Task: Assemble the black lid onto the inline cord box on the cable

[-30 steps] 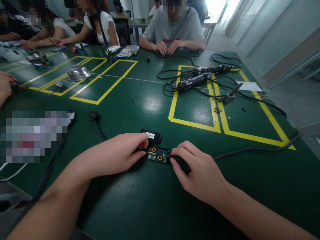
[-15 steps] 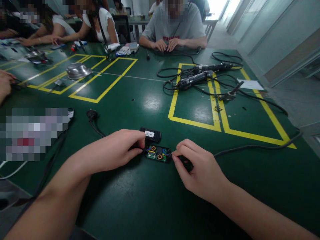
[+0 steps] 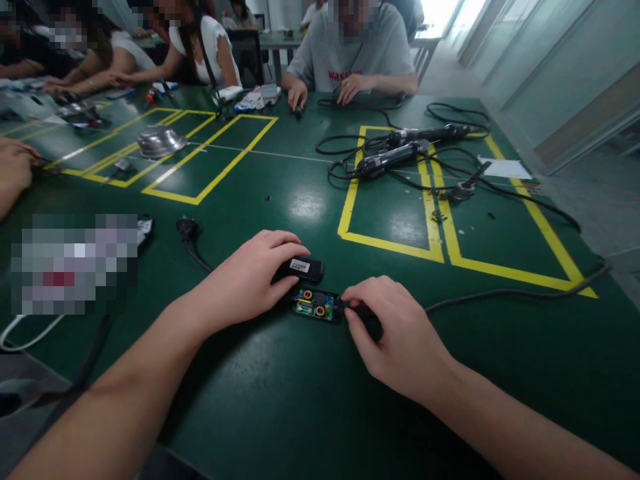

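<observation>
In front of me a black plastic half-shell holding a green circuit board with two copper coils and coloured wires lies face up on the table. Behind it is the matching black cover, which bears a white label. My left hand has its fingers and thumb around the left end of this cover. At the right end of the half-shell, my right hand pinches the black cable, which runs off to the right. A black plug on a cord lies beyond my left wrist.
Two black electric screwdrivers with looped cords lie at the back right, near small screws. A metal bowl stands at the back left. Yellow tape marks the green table. A co-worker sits opposite.
My left hand has moved from the left end of the half-shell up to the cover. My right hand stays at the cable end. The co-worker opposite has reached for a small dark object.
</observation>
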Demonstrator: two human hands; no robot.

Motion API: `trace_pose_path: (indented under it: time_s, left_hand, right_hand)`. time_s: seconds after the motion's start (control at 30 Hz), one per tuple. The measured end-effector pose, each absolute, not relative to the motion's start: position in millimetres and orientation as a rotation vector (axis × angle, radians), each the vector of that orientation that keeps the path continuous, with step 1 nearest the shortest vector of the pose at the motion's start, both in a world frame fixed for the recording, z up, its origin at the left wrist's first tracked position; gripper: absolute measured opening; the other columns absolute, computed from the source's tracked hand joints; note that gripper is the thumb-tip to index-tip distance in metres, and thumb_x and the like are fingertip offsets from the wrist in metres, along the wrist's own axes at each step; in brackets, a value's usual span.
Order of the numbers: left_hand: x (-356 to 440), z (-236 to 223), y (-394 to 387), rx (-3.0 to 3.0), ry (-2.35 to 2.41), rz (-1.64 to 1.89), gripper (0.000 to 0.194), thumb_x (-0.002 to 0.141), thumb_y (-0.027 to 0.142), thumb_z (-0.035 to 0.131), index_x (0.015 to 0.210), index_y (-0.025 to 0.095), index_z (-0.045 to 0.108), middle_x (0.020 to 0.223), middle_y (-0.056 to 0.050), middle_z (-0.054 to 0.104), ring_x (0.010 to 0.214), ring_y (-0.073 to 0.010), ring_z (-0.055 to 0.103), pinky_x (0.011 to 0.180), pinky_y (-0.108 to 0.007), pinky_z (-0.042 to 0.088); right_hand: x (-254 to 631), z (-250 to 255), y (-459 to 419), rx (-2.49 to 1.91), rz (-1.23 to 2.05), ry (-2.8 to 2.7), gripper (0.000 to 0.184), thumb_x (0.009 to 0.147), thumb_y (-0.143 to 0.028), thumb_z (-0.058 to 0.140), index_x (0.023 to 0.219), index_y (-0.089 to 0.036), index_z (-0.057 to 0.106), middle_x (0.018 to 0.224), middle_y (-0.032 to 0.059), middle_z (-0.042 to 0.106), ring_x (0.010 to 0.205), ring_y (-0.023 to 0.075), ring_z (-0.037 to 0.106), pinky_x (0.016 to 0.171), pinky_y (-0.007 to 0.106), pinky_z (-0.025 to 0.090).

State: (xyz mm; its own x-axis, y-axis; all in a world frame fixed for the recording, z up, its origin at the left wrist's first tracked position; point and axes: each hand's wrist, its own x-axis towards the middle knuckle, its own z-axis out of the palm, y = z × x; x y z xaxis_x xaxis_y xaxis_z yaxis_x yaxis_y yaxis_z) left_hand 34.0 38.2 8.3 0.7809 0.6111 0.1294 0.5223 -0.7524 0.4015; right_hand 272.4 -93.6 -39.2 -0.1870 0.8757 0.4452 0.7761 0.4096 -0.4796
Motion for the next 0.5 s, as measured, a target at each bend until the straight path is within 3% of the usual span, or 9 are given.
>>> trace_pose_path:
  time_s: [0.13,0.3,0.5]
  left_hand:
    - [33,7,41,2.600,0.943,0.253,0.047,0.100,0.025,0.069,0.146,0.019,0.069,0.134,-0.013,0.076,0.126,-0.0324,0.070,0.117,-0.054,0.055]
    - [32,27,31,2.515,0.785,0.372,0.040,0.099,0.032,0.074,0.138,0.021,0.076,0.128,-0.010,0.075,0.117,-0.0285,0.072,0.107,-0.044,0.059]
    - [36,27,21,2.501,0.665,0.142,0.037,0.096,0.023,0.081,0.133,0.024,0.079,0.127,-0.008,0.076,0.116,-0.0263,0.072,0.104,-0.039,0.058]
  right_hand:
    - [273,-37,-95,-1.401,0.206,-1.950,0.040,0.097,-0.019,0.057,0.137,-0.019,0.054,0.100,0.0063,0.072,0.084,0.0237,0.070,0.077,0.041,0.055]
    - [272,-34,-96,-1.428,0.232,-1.961,0.049,0.096,-0.025,0.061,0.143,-0.017,0.052,0.107,0.0088,0.072,0.088,0.0257,0.068,0.079,0.044,0.055]
    - [271,-33,-94,-1.449,0.244,-2.035,0.046,0.096,-0.031,0.071,0.138,-0.013,0.062,0.118,0.0146,0.075,0.102,0.0314,0.070,0.084,0.048,0.054]
